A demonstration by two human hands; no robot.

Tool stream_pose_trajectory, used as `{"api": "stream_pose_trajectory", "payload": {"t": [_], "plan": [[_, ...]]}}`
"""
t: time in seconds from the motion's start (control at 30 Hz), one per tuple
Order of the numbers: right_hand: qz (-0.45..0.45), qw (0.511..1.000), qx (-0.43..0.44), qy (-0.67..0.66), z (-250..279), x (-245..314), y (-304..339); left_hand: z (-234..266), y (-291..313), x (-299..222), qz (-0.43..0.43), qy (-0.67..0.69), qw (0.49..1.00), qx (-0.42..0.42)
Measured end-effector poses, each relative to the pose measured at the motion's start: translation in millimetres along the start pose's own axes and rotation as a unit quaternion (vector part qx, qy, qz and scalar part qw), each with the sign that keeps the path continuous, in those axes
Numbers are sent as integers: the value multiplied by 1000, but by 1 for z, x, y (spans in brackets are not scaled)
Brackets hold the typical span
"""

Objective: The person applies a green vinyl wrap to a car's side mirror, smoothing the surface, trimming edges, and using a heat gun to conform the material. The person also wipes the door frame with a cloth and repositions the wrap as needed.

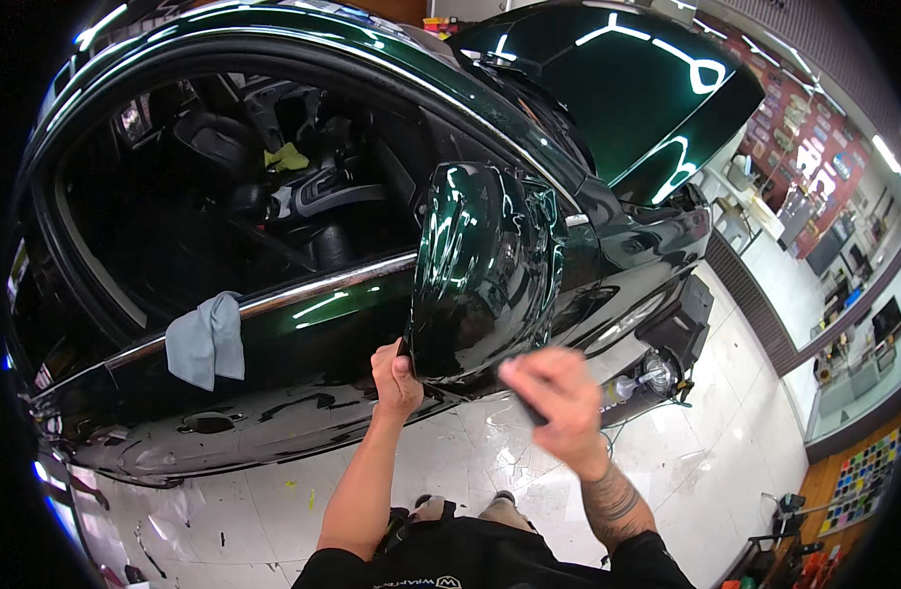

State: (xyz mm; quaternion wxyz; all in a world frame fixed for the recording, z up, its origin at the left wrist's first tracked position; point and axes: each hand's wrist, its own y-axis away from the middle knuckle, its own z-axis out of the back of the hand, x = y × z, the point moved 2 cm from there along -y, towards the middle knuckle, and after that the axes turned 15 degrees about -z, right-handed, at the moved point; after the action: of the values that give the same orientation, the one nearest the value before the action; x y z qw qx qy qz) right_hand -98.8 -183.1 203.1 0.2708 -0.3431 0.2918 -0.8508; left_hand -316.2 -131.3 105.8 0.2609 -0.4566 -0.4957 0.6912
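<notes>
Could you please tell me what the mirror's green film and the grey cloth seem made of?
Green film: probably thin, glossy plastic, given its sharp reflections and crumpled edge. Grey cloth: matte fabric, perhaps microfibre, as it drapes in soft folds without shine.

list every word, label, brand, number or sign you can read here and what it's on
Black shirt: pale lettering and a logo; wording not copied here.
Reddish wall: large white lettering, skewed, not copied; smaller marks too small to read.
Colour swatch board: any labels too small to read.
Green side mirror: no text I can make out.
</notes>
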Motion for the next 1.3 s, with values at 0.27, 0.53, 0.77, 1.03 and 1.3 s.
{"api": "stream_pose_trajectory", "payload": {"t": [0.27,0.53,0.77,1.03,1.3], "plan": [[-64,979,196,4,-90,-2,93,-21,-13,16,-53,-76,995,-47],[-14,984,147,-102,28,-22,-72,-14,-5,-5,-7,22,1000,-15],[121,958,259,3,12,-6,-74,-8,-8,-8,-11,11,1000,-18],[101,947,297,-66,24,-19,-84,-6,-7,-8,22,9,1000,-10],[243,922,269,137,-15,7,-41,-13,-4,-1,1,29,1000,3]]}}
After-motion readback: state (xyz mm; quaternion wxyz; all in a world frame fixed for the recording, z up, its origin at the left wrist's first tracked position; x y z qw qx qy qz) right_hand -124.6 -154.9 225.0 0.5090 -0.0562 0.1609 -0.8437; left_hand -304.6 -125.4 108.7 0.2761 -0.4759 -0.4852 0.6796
